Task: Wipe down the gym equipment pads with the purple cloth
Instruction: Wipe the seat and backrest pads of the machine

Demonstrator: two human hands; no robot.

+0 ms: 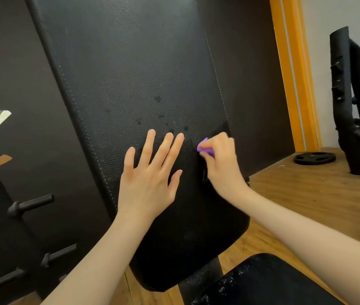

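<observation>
Seat pad [269, 280] below sits unwiped while the left hand [150, 175] lies flat, fingers spread, on the back pad [130, 73]; the right hand [221, 159] bunches the purple cloth [205, 148] at the back pad's right edge (so small a wad risks missing the dark spots [158, 98]).

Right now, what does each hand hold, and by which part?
The right hand holds the bunched purple cloth in its fingertips. The left hand holds nothing; it lies flat on the back pad.
</observation>
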